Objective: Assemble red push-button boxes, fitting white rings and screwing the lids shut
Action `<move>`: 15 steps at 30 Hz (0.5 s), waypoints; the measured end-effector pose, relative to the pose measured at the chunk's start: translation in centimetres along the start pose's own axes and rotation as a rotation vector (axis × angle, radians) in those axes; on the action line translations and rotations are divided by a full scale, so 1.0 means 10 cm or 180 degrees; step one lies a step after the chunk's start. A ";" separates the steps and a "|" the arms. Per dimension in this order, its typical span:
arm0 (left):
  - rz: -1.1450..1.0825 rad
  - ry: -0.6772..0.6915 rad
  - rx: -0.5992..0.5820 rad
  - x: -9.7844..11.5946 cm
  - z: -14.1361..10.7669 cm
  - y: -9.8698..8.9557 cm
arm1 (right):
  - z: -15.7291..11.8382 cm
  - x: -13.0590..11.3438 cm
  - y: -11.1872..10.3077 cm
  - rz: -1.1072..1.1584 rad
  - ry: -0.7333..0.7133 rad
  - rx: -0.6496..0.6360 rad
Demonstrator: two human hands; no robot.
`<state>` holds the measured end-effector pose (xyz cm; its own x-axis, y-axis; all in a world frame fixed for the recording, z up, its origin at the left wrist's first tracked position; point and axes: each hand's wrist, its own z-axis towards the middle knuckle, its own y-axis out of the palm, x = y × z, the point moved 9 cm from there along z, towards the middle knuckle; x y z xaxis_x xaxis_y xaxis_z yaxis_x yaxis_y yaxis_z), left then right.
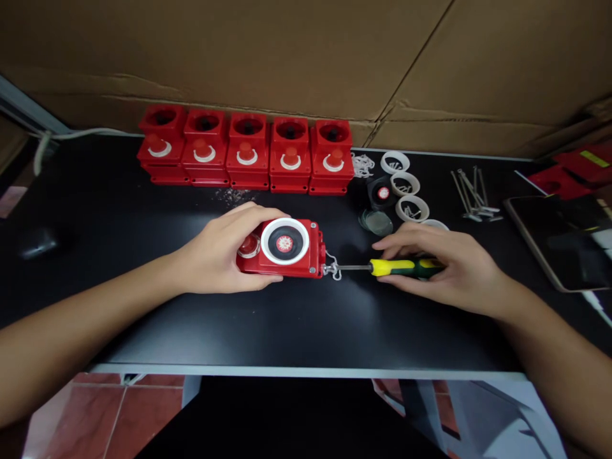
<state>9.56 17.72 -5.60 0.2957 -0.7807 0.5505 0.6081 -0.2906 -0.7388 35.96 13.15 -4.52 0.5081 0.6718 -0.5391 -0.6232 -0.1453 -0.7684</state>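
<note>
My left hand point(229, 248) is wrapped round the left end of a red box point(315, 252) that lies on its back on the black table. A white ring with a dark round centre point(285, 242) is set in its face, and a red knob point(249, 245) sits beside my fingers. In my right hand point(444, 264) is a screwdriver point(394, 267) with a yellow and green handle. Its shaft points left, and the tip meets a small metal fitting point(327, 269) at the box's right end. A white cord point(336, 264) loops around that spot.
Several matching red boxes point(247, 153) stand in a row along the cardboard wall point(239, 57). White rings point(405, 185) with screws inside, a clear disc point(377, 222), long metal rods point(473, 194) and a phone point(554, 236) lie right. A black mouse point(38, 242) rests left.
</note>
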 end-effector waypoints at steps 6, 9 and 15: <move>0.0021 0.0024 0.0020 0.00 -0.01 0.00 | -0.06 0.04 0.02 0.0071 0.0245 -0.0095; 0.0007 0.0001 0.0033 -0.01 -0.01 -0.01 | -0.10 0.07 0.03 0.0079 0.0319 -0.0094; 0.0026 -0.0016 0.0007 -0.02 -0.01 0.00 | -0.14 0.06 0.05 -0.0167 0.0170 -0.0171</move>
<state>9.41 17.84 -5.73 0.3043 -0.7803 0.5464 0.6073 -0.2831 -0.7424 36.78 12.44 -5.72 0.5710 0.6401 -0.5140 -0.5628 -0.1506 -0.8128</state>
